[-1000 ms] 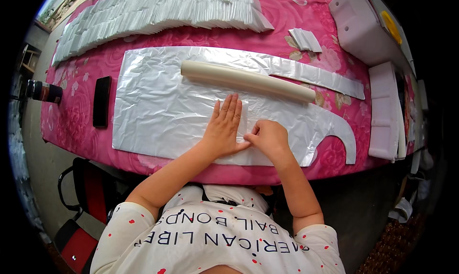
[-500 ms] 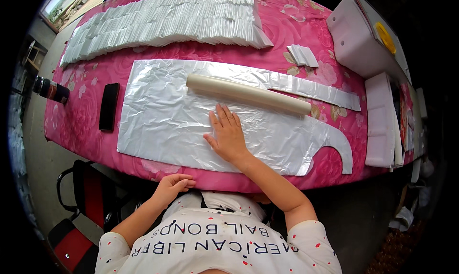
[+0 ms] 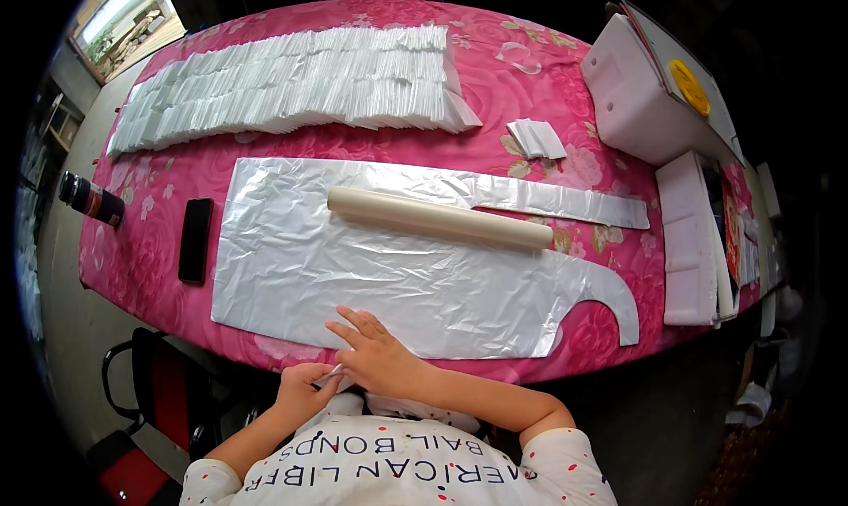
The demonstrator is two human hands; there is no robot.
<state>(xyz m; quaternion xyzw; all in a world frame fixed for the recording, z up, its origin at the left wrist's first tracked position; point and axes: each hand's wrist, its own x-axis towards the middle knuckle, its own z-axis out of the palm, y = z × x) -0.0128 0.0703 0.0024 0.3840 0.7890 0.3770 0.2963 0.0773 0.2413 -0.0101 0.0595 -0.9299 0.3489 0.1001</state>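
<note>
My left hand [image 3: 302, 393] is at the table's near edge, its thumb and fingers closed on a thin white piece [image 3: 332, 374] of unclear kind. Against the same piece my right hand [image 3: 378, 361] pinches with thumb and forefinger, its other fingers stretched out over the plastic sheet's near edge. That silvery-white plastic sheet [image 3: 291, 267], apron-shaped and wrinkled, lies flat on the table, with a long strap and a curved cutout at its right end. Across its upper middle rests a cream-coloured tube [image 3: 439, 219].
Rows of folded white packets [image 3: 283, 82] stand along the back of the pink floral tablecloth [image 3: 495, 91]. A few more packets [image 3: 536, 139] lie to the right. White foam boxes [image 3: 627, 91] fill the right end. A phone [image 3: 195, 241] and a dark bottle [image 3: 91, 198] are at left.
My right hand has left the sheet's middle and come back toward me to meet my left hand. The thin white piece now shows between them. The whole view has shifted slightly.
</note>
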